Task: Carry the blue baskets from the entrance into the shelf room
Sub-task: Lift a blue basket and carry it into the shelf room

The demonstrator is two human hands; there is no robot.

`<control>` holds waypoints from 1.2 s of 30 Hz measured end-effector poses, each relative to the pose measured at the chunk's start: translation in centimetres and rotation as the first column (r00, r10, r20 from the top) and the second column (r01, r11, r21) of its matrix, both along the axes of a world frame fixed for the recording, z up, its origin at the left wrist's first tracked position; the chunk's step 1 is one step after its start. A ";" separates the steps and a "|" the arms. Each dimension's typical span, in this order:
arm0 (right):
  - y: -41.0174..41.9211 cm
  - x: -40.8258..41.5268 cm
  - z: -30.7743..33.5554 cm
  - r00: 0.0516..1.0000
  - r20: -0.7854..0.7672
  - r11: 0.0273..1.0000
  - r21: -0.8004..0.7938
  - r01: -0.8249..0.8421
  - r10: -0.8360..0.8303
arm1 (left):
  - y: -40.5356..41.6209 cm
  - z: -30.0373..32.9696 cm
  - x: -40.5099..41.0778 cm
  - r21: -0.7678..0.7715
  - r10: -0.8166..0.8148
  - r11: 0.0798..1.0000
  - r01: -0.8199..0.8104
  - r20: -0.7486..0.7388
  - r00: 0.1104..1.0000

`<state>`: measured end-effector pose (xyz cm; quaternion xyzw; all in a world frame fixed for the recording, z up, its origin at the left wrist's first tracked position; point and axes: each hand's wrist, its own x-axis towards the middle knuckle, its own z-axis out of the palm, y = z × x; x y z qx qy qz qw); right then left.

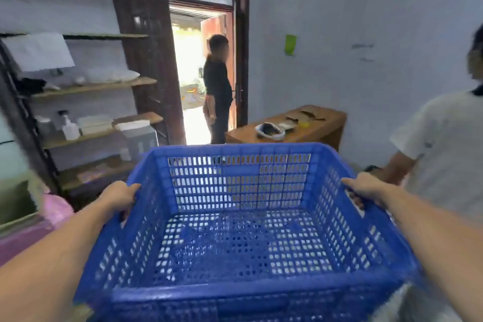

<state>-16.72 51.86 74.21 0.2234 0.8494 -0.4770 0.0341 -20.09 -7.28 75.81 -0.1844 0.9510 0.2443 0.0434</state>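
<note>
Basket: the blue basket is off the floor, carried at about waist height right in front of the carrier. It is empty, and the floor shows through its perforated bottom. There looks to be a second rim just under the near edge, so it may be a stack, but I cannot be sure.

Left hand: the left hand is closed over the left rim, fingers curled down the outside wall, holding the basket.

Right hand: the right hand is closed over the right rim the same way, fingertips tucked through the wall slots.

Key relation: the basket sits between the two hands. Its long axis seems to run away from the carrier, near to far, with both grips toward the far half of the side rims. Neither hand is nearer; they are level and opposite each other.

Room: wooden shelves stand on the left. An open doorway is straight ahead on the far wall, and a low wooden table is right of it.

People: one person in dark clothes stands in the doorway. Another in a white shirt is close on the right, just beside the basket's right rim.

Judgement: the shelves say we are already in the shelf room. What remains is to pick a free spot and lower it, keeping the right corner clear of the white shirt.
</note>
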 end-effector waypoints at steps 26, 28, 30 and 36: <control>7.7 62.2 0.2 0.470 -0.023 0.468 0.062 0.882 -0.882 | 42.2 -3.6 11.0 0.130 -0.841 0.518 0.845 -0.101 0.531; 8.2 65.5 -0.1 0.413 -0.034 0.410 0.072 0.909 -0.910 | 46.0 -4.2 12.6 0.136 -0.873 0.465 0.875 -0.091 0.479; 9.1 67.9 -0.6 0.364 -0.032 0.360 0.091 0.928 -0.931 | 49.7 -4.6 13.8 0.157 -0.892 0.431 0.888 -0.076 0.446; 12.4 70.9 -2.4 0.242 0.013 0.242 0.131 0.961 -0.970 | 59.2 -5.0 16.2 0.153 -0.935 0.339 0.928 -0.053 0.350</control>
